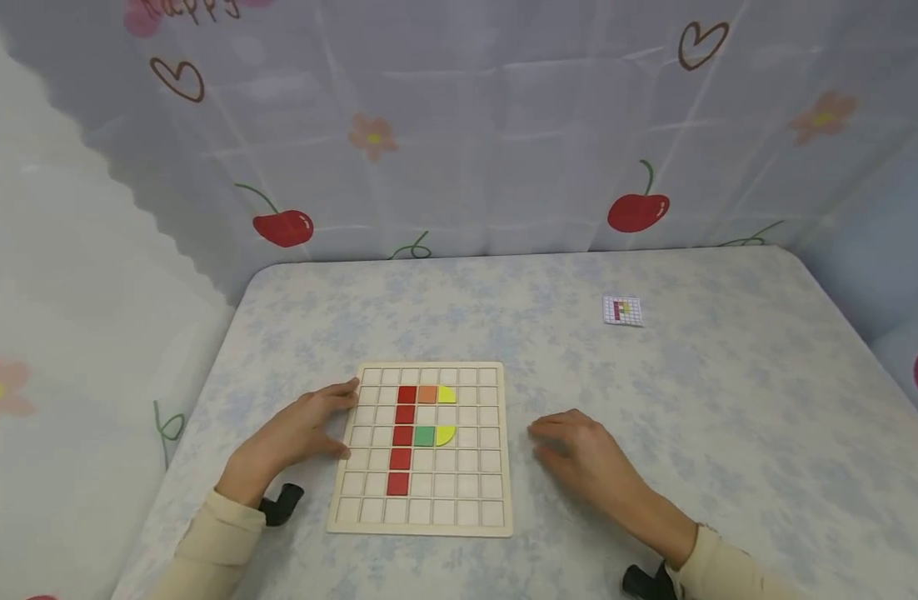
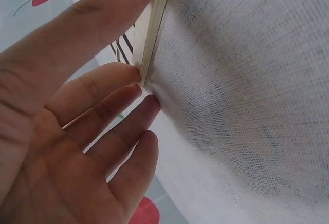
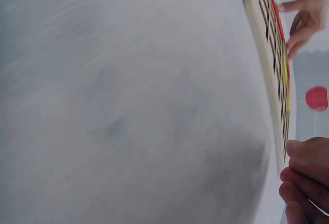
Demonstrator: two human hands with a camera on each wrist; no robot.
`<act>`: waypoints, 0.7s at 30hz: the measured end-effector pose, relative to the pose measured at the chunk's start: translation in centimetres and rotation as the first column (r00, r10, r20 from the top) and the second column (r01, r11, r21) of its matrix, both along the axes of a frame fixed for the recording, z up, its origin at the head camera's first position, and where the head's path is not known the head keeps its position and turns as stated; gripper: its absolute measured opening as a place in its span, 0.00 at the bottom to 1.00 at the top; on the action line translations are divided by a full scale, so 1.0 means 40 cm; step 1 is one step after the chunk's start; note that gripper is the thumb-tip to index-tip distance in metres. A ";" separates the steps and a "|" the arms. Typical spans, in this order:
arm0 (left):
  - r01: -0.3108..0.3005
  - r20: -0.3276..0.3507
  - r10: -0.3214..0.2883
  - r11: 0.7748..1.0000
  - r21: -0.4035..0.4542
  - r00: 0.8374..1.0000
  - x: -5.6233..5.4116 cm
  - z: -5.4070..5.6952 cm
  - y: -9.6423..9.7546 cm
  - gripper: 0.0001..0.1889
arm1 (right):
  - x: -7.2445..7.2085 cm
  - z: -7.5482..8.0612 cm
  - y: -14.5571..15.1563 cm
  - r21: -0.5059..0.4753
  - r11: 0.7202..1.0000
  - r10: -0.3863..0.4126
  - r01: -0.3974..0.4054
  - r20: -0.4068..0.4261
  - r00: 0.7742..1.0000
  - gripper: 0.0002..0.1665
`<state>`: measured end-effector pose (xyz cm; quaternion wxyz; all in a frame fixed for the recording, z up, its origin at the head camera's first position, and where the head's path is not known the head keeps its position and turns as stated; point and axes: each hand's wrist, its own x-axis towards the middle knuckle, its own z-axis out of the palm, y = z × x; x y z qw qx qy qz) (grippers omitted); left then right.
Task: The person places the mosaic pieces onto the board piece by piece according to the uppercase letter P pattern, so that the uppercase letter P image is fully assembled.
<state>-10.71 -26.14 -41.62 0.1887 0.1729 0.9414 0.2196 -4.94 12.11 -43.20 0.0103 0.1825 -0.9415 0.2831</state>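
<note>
A pale wooden grid board [image 1: 420, 530] lies on the table in front of me. On it, a column of several red squares [image 1: 402, 436] runs downward, with an orange square [image 1: 426, 394] and a yellow curved piece [image 1: 446, 395] beside the top. Lower, a green square [image 1: 424, 436] sits next to another yellow curved piece [image 1: 445, 435]. My left hand [image 1: 297, 433] touches the board's left edge, thumb and fingers spread apart along it. To the right of the board, my right hand [image 1: 586, 458] rests low over the cloth with relaxed fingers, holding nothing.
A small card [image 1: 622, 311] printed with a similar grid pattern lies toward the back right of the table. The table [image 1: 729, 375] has a pale blue patterned cloth. Behind it hangs a curtain [image 1: 489, 125] with cherries and flowers. Dark wrist devices [image 1: 282, 505] sit below both hands.
</note>
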 end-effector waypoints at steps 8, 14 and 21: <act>0.004 -0.007 -0.004 1.000 -0.016 1.000 0.001 0.006 -0.009 0.42 | 0.056 -0.001 0.127 0.039 0.992 -0.124 0.124 -0.004 0.992 0.20; 0.009 -0.014 -0.010 1.000 -0.019 1.000 -0.005 0.011 -0.010 0.42 | 0.084 -0.008 0.175 0.037 0.990 -0.134 0.136 -0.053 0.990 0.22; 0.005 0.010 -0.005 1.000 0.003 1.000 -0.005 0.002 -0.002 0.42 | 0.092 -0.026 0.188 0.006 0.990 -0.142 0.143 -0.093 0.986 0.19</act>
